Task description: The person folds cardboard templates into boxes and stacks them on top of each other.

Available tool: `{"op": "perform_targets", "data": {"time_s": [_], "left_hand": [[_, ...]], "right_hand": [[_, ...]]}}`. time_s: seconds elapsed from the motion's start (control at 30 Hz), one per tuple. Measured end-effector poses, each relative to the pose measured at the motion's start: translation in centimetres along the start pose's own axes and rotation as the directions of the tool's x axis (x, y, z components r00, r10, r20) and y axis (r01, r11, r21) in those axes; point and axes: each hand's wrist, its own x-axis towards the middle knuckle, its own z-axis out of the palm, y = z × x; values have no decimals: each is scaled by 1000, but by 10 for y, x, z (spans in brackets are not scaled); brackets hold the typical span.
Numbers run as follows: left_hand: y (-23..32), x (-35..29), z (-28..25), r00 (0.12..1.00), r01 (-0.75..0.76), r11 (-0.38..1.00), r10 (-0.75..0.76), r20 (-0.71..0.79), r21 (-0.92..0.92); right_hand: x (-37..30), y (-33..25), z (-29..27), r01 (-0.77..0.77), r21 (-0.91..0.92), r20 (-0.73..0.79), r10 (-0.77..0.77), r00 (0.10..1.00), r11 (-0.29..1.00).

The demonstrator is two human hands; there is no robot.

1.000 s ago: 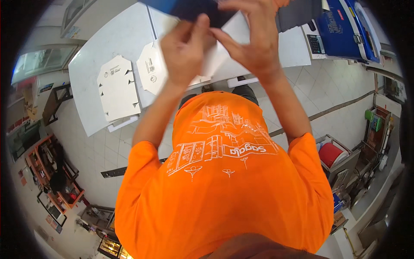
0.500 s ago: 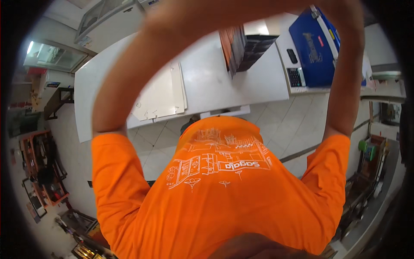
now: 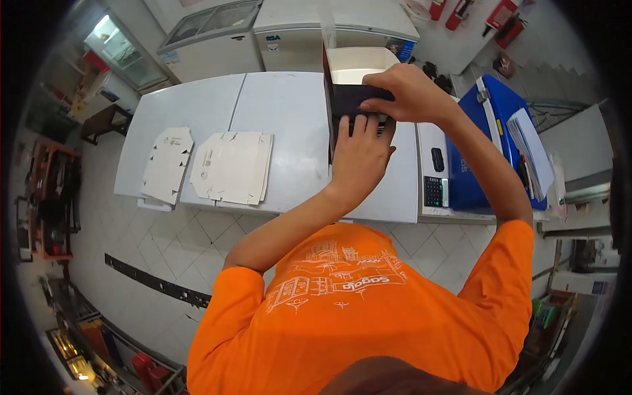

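Note:
A tall stack of dark printed cardboard boxes (image 3: 349,99) stands on the white table, the top box open with a white inside. My right hand (image 3: 411,95) is closed on the near right part of its dark rim, thumb on the outer side. Just below, my left hand (image 3: 362,155) reaches up with its fingers stretched and slightly apart against the near face of the stack. The lower part of the stack is largely hidden behind my left hand and forearm.
Flat white cardboard blanks (image 3: 234,168) and another white blank (image 3: 168,164) lie on the table (image 3: 283,105) at left. A calculator (image 3: 436,191), a black case (image 3: 437,159) and a blue cooler box (image 3: 477,164) are at right. Chest freezers (image 3: 336,33) stand behind the table.
Both arms have come down from high in front of the view. My hands now meet at the top of the box stack. The view has shifted, showing more of the far side.

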Motion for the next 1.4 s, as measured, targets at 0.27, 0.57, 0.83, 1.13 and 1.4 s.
{"op": "perform_targets", "data": {"time_s": [0.27, 0.57, 0.83, 1.13, 1.4], "left_hand": [[-3, -3, 5, 996, 18, 993, -8, -88, 115], [-17, 0, 9, 1000, 13, 1000, -13, 2, 15], [-16, -9, 10, 998, -12, 1000, 13, -56, 14], [-16, -56, -2, 957, -286, 890, 249, -147, -356], [-211, -237, 118, 872, 488, 845, -462, 161, -217]], "right_hand": [[37, -17, 12, 75, -227, 218, -24, 976, 971], [35, -7, 20, 152, -279, 352, -46, 935, 948], [20, 2, 59, -75, 161, 207, 41, 978, 984], [-1, -25, 19, -230, 214, 145, 202, 969, 949], [-51, -100, 25, -176, 91, -513, 198, 836, 980]]}}
